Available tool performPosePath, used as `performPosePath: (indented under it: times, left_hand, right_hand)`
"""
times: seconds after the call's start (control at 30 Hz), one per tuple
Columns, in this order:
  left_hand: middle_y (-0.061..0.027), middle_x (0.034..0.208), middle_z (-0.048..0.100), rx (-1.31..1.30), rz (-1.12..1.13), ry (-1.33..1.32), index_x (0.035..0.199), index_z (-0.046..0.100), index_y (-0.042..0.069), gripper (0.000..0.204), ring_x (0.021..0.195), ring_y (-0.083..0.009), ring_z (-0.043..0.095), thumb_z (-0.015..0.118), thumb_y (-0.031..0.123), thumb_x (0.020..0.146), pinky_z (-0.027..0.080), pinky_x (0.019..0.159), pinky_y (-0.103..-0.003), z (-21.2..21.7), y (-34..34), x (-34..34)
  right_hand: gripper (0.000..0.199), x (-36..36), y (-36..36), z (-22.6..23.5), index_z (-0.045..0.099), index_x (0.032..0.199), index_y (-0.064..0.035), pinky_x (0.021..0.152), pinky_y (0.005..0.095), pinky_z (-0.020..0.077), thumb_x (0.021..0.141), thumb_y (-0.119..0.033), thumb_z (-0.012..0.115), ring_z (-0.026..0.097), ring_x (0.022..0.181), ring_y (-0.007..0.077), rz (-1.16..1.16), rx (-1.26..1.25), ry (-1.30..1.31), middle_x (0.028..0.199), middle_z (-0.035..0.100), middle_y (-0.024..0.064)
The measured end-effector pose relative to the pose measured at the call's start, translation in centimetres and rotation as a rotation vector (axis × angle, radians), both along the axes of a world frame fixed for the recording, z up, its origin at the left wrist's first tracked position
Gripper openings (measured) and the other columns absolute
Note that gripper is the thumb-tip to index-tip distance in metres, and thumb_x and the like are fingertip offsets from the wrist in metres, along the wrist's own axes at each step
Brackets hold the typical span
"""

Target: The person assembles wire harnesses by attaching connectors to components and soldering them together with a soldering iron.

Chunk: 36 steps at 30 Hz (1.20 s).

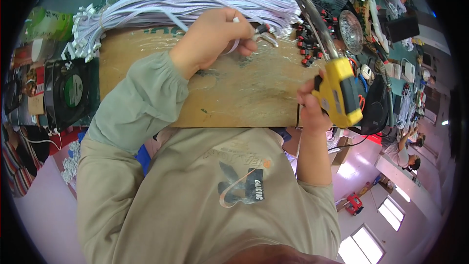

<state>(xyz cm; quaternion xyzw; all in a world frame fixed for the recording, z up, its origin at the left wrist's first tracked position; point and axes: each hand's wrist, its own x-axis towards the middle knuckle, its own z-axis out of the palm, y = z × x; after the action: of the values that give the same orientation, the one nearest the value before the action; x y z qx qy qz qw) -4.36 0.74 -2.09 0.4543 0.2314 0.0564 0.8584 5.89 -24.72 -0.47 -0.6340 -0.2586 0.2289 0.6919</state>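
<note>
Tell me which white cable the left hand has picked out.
The single white cable looping under the left hand fingers, its end pinched over the board; the others lie bundled behind.

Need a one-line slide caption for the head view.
Left hand pinches a white flat cable on the wooden board; right hand grips a yellow soldering gun.

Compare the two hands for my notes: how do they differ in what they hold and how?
The left hand pinches a thin white cable at a small connector over the board; the right hand wraps fully round a yellow glue gun. The left is sleeved, the right forearm bare. Both are shut on something.
</note>
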Motion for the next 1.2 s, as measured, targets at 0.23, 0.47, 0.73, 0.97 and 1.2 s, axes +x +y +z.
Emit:
performPosePath:
  times: [0.23,0.47,0.73,0.97,1.2]
  left_hand:
    - [-0.0115,0.077,0.067,0.203,-0.258,-0.031,0.085,0.059,-0.001,0.015,0.068,-0.0147,0.065,0.064,0.013,0.082,0.043,0.055,-0.022,1.0,-0.4,-0.6]
    - [-0.0061,0.084,0.064,0.203,-0.262,-0.099,0.09,0.06,0.0,0.014,0.076,-0.0131,0.065,0.067,0.009,0.082,0.05,0.067,-0.024,1.2,-0.5,-0.4]
    - [0.001,0.083,0.062,0.703,-0.22,0.007,0.094,0.062,0.002,0.013,0.075,-0.0062,0.057,0.067,0.006,0.083,0.046,0.068,-0.021,0.8,-0.2,-0.6]
    - [-0.0008,0.082,0.061,0.569,-0.202,-0.039,0.092,0.063,0.001,0.011,0.072,-0.007,0.057,0.067,0.007,0.084,0.046,0.064,-0.022,1.0,-0.3,-0.6]
    - [-0.0015,0.079,0.062,0.577,-0.222,-0.051,0.091,0.064,0.001,0.012,0.068,-0.0078,0.057,0.067,0.01,0.085,0.046,0.059,-0.022,1.1,-0.5,-0.7]
  right_hand:
    - [0.039,0.3,6.0,1.3,0.06,0.114,-0.0035,0.073,0.0242,0.0469,0.078,-0.006,0.074,0.057,0.081,0.009,0.099,-0.266,-0.15,0.091,0.062,-0.0001]
    - [0.034,-0.1,7.4,1.0,0.06,0.111,-0.0009,0.075,0.0234,0.0482,0.08,-0.007,0.073,0.06,0.084,0.0089,0.036,-0.217,-0.213,0.096,0.066,0.0033]
    - [0.029,0.6,8.1,1.6,0.062,0.107,-0.0022,0.074,0.0227,0.0489,0.08,-0.006,0.073,0.061,0.085,0.0081,-0.048,-0.16,-0.165,0.097,0.067,0.0019]
    - [0.032,0.4,8.7,1.4,0.06,0.11,-0.003,0.075,0.0228,0.049,0.081,-0.007,0.073,0.061,0.085,0.0077,-0.01,-0.154,-0.139,0.098,0.067,0.0015]
    - [0.03,0.0,8.9,1.3,0.061,0.109,-0.0023,0.075,0.0227,0.0489,0.081,-0.006,0.072,0.061,0.086,0.0079,0.022,-0.118,-0.113,0.099,0.067,0.0021]
